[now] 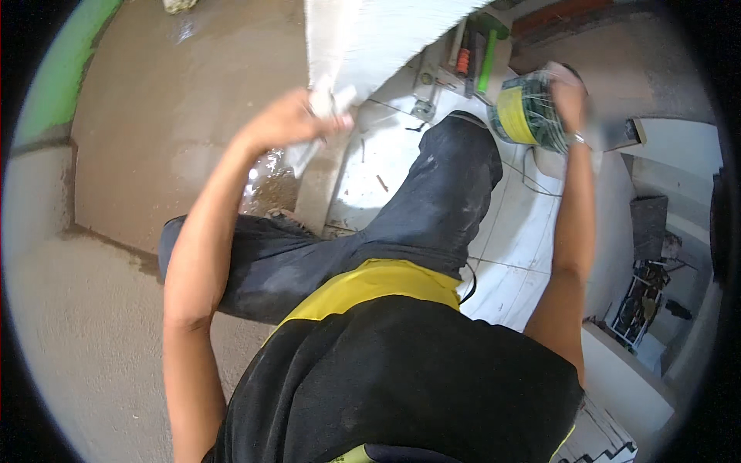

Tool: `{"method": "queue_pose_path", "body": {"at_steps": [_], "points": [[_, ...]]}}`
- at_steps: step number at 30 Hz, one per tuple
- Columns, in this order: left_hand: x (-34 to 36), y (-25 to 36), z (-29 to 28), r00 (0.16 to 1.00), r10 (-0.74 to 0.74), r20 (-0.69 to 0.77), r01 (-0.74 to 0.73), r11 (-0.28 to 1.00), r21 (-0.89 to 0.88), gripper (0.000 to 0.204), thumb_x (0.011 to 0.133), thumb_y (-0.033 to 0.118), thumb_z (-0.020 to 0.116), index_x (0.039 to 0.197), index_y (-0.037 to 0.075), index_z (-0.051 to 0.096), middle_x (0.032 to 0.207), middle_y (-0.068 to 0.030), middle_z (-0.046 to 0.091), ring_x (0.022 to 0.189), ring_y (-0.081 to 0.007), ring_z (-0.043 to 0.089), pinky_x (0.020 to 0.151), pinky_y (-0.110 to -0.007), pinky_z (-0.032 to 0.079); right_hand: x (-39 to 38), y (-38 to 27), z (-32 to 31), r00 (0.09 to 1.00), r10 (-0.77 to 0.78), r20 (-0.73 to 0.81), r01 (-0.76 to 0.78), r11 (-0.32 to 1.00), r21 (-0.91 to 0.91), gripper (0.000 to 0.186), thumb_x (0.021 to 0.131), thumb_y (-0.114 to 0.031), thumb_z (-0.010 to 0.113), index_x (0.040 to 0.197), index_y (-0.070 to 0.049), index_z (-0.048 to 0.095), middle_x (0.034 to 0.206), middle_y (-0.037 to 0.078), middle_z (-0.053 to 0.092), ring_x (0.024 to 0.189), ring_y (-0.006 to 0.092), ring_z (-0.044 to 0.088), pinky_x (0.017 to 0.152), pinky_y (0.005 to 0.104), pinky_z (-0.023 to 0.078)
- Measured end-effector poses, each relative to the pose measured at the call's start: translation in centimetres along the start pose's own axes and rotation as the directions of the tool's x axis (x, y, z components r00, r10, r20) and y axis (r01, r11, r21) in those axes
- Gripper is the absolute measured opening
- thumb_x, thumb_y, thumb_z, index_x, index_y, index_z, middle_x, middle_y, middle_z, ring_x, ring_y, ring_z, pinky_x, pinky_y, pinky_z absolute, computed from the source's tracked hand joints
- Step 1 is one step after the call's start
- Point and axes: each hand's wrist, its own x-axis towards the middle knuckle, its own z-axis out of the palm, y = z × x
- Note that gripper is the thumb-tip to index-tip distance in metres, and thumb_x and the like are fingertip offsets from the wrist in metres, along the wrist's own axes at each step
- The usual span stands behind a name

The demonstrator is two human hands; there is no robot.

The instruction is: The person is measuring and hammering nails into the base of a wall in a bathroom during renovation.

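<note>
My left hand [297, 119] is raised over the border between the wet brown floor and the white tiles. Its fingers are closed on a crumpled white piece [333, 102], blurred, so I cannot tell whether it is cloth or plastic. Just above that hand, a large white sheet [363, 38] with a ragged edge comes in from the top. My right hand [570, 100] is at the far side of a dark green bucket [548, 116] with a yellow label. Blur hides its fingers, so whether it grips the rim cannot be made out.
Several hand tools lie ahead by the wall, among them one with a green handle [487, 62] and one with an orange handle [463, 62]. A wet brown surface [177, 116] spreads on the left. White tiles [509, 231] lie around my knee. Clutter [641, 301] stands far right.
</note>
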Motion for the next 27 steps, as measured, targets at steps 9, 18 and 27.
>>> {"method": "queue_pose_path", "body": {"at_steps": [9, 18, 27], "points": [[9.7, -16.2, 17.2, 0.922, -0.326, 0.211, 0.212, 0.879, 0.428, 0.092, 0.072, 0.037, 0.084, 0.138, -0.011, 0.041, 0.121, -0.0286, 0.063, 0.116, -0.0401, 0.061, 0.102, -0.041, 0.048, -2.6, -4.3, 23.7, 0.573, -0.221, 0.789, 0.124, 0.975, 0.183, 0.031, 0.086, -0.024, 0.052, 0.093, 0.0, 0.07, 0.095, 0.019, 0.07, 0.077, 0.0288, 0.069, 0.071, 0.0403, 0.056], [13.7, -19.8, 21.7, 0.887, -0.458, 0.063, 0.393, 0.819, 0.417, 0.036, 0.081, 0.027, 0.062, 0.108, 0.005, 0.07, 0.125, -0.0214, 0.064, 0.113, -0.0385, 0.063, 0.092, -0.044, 0.054, -10.8, -3.6, 28.5, 0.329, -0.073, 0.941, 0.24, 0.971, -0.008, 0.04, 0.085, -0.013, 0.049, 0.12, -0.008, 0.068, 0.096, 0.021, 0.072, 0.074, 0.0298, 0.073, 0.067, 0.0392, 0.059], [16.0, -18.1, 23.6, 0.853, -0.487, -0.189, 0.481, 0.592, 0.647, 0.03, 0.097, 0.02, 0.05, 0.12, 0.007, 0.063, 0.128, -0.014, 0.063, 0.116, -0.0285, 0.063, 0.095, -0.037, 0.053, -4.8, -0.5, 20.0, 0.721, 0.038, 0.692, 0.001, 0.998, -0.056, 0.037, 0.084, -0.004, 0.055, 0.12, -0.004, 0.064, 0.11, 0.025, 0.068, 0.099, 0.0405, 0.068, 0.086, 0.0448, 0.056]]}}
